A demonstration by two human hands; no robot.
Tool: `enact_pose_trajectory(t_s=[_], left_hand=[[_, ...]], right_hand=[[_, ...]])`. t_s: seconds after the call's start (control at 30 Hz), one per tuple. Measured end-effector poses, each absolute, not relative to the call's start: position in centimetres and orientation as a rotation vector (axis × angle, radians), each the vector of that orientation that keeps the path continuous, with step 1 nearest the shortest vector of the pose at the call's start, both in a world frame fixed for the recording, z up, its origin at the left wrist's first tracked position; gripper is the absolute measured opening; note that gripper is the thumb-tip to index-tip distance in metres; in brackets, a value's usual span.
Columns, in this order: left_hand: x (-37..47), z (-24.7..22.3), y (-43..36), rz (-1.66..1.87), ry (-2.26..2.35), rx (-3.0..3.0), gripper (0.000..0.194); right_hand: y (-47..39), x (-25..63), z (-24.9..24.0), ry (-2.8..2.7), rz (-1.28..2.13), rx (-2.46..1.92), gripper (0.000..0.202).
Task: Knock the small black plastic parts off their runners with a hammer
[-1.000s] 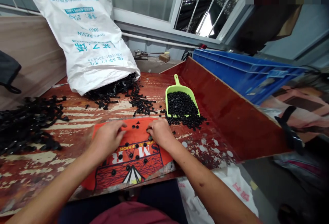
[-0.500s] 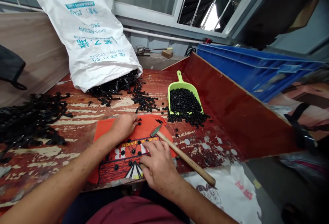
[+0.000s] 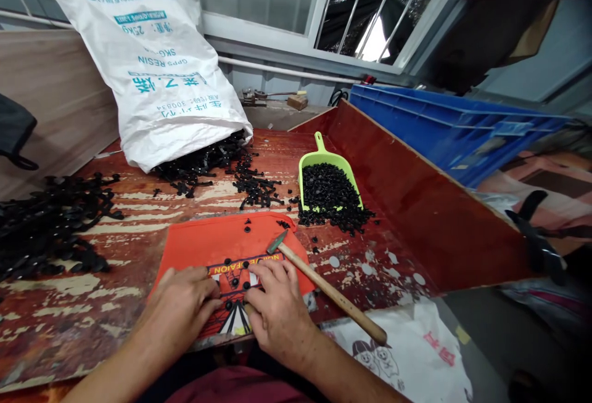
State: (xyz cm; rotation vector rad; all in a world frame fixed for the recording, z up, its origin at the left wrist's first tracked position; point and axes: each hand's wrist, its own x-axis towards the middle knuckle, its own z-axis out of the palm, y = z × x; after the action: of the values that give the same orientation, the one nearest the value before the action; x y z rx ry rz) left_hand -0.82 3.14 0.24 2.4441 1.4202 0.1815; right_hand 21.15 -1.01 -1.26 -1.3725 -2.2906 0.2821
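Observation:
An orange printed cloth lies flat at the table's front edge, with several small black plastic pieces scattered on it. On the cloth's lower left rests my left hand, open, its fingers bent and its thumb slightly apart; the cloth under its fingertips is hidden. My right hand is open on the lower right, fingers apart, with the index finger and thumb close beside some of the black pieces. A hammer with a wooden handle lies diagonally right of that hand, its head on the cloth. Neither hand touches the hammer.
A green dustpan full of black pieces stands behind the cloth. A white resin sack spills black parts at the back. Another black heap lies left. A red wooden board borders the right, with a blue crate beyond.
My left hand has come back from the cloth's far edge to its near left side, uncovering pieces at the far edge. My right hand has stayed nearly in place. The view has shifted slightly.

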Motion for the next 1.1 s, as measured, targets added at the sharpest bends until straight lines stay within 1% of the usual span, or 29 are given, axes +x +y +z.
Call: enact_pose_trajectory(t_s=[0.17, 0.3, 0.37, 0.4, 0.43, 0.5, 0.57, 0.63, 0.77, 0.93, 1.03, 1.1], left_hand=[[1.5, 2.2, 8.6, 0.323, 1.423, 2.502, 0.020], [5.6, 1.2, 13.6, 0.297, 1.418, 2.552, 0.015], [6.7, 0.7, 14.9, 0.264, 1.401, 2.561, 0.015], [6.7, 0.8, 15.2, 0.258, 1.400, 2.560, 0.016], [6.2, 1.1, 15.0, 0.263, 1.409, 2.553, 0.016], [4.2, 2.2, 13.8, 0.289, 1.454, 2.530, 0.017], [1.3, 3.5, 11.5, 0.324, 1.525, 2.486, 0.021], [-1.6, 4.0, 8.5, 0.370, 1.563, 2.391, 0.025], [-4.6, 1.7, 3.8, 0.395, 1.559, 2.246, 0.026], [-4.5, -1.9, 2.6, 0.432, 1.544, 2.261, 0.026], [-4.5, -2.3, 2.6, 0.474, 1.503, 2.241, 0.025], [-4.5, -2.3, 2.6, 0.503, 1.488, 2.213, 0.024]], right_hand=[[-1.3, 21.0, -1.8, -2.273, 0.260, -1.367, 0.008], [-1.1, 21.3, -1.3, -2.298, 0.307, -1.362, 0.011], [-0.1, 22.2, -0.4, -2.320, 0.365, -1.321, 0.012], [0.7, 22.8, 0.2, -2.323, 0.378, -1.307, 0.016], [1.8, 23.3, 0.7, -2.321, 0.371, -1.309, 0.020], [4.7, 24.1, 1.6, -2.311, 0.249, -1.373, 0.027], [7.9, 24.1, 2.0, -2.362, 0.127, -1.447, 0.028], [10.8, 23.2, 1.8, -2.451, 0.101, -1.451, 0.029], [14.3, 20.7, 0.6, -2.568, 0.182, -1.415, 0.025], [13.8, 20.6, 1.1, -2.512, 0.215, -1.487, 0.020], [10.9, 21.0, 2.3, -2.438, 0.252, -1.476, 0.020], [8.4, 20.7, 2.5, -2.392, 0.349, -1.419, 0.017]])
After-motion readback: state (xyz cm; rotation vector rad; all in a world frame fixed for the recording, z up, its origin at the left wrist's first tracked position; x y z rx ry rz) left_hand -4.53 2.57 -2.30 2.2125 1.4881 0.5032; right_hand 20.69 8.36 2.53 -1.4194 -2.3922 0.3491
